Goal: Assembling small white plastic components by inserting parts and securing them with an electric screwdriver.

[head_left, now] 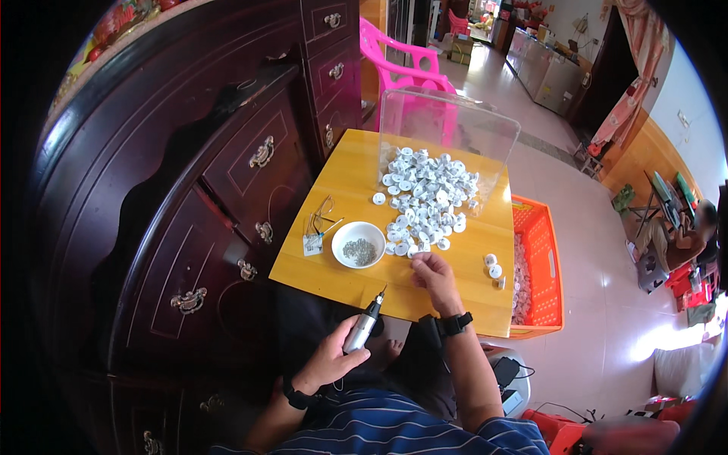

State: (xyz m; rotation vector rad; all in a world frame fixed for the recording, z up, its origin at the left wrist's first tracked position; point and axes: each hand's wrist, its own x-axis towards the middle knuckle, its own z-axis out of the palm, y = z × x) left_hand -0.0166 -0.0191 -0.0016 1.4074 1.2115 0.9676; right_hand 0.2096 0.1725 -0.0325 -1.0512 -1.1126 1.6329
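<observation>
My left hand point(331, 359) is wrapped round a silver and black electric screwdriver point(365, 328). Its thin bit points up and away, just over the near edge of the yellow table point(318, 276). At the near edge of a pile of round white plastic parts point(431, 189), the fingers of my right hand point(434, 276) are pinched together. Right by its fingertips lies one white part point(413, 250); whether the fingers hold anything is too small to tell. Left of that hand stands a white bowl point(338, 243) with many small metal pieces, probably screws.
A clear plastic bin point(493, 127) stands tipped behind the pile. Eyeglasses point(324, 220) lie left of the bowl; several white parts point(494, 270) sit at the right. An orange crate point(544, 265) adjoins the table's right side. Dark drawers point(227, 250) border the left. Another person sits far right.
</observation>
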